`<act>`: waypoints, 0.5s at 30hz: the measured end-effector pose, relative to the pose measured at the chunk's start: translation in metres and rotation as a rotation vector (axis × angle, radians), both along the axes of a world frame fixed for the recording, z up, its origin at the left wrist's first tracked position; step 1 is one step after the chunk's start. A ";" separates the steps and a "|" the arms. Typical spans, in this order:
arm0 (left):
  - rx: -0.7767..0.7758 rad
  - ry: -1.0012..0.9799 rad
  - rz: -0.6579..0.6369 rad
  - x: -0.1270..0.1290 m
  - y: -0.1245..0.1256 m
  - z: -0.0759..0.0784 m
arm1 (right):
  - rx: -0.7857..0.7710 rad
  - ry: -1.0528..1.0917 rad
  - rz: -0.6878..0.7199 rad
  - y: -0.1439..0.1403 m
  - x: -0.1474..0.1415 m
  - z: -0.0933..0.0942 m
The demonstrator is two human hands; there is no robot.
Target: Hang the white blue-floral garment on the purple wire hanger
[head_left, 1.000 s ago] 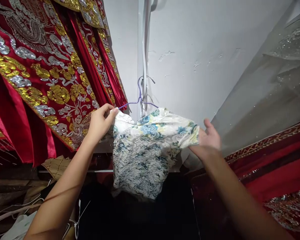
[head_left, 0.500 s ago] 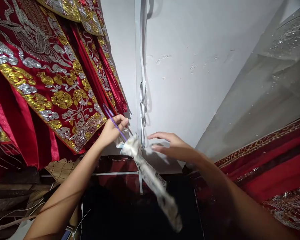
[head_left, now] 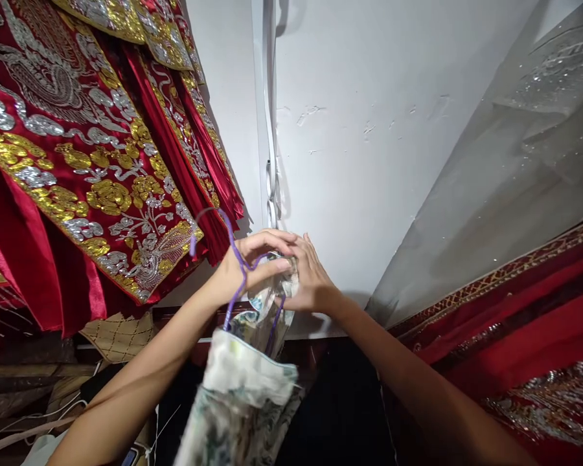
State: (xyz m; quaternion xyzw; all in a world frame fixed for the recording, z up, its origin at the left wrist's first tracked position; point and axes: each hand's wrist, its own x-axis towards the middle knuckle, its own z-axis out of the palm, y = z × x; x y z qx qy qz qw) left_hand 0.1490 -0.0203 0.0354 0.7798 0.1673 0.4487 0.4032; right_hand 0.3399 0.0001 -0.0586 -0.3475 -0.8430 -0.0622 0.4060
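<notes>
Hands meet mid-frame: left hand (head_left: 245,268) grips the purple hanger (head_left: 233,262), right hand (head_left: 308,278) pinches the floral top's (head_left: 245,382) collar, so the cloth droops toward bottom center.

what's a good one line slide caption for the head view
Both hands, left and right, grip a floral satin garment on a purple wire hanger beside red embroidered robes.

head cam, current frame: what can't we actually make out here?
- Head view: the left hand and right hand cover the neck of the floral garment, so the grip there is hidden.
- The garment's lower part is cut off by the bottom edge and blurred.
- The purple hanger runs into the fabric; its shoulders are hidden.
- The red embroidered robes cover whatever they hang from.
</notes>
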 end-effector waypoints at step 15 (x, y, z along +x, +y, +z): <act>-0.592 -0.206 0.488 -0.082 0.033 -0.091 | 0.013 0.249 -0.625 -0.003 0.074 0.049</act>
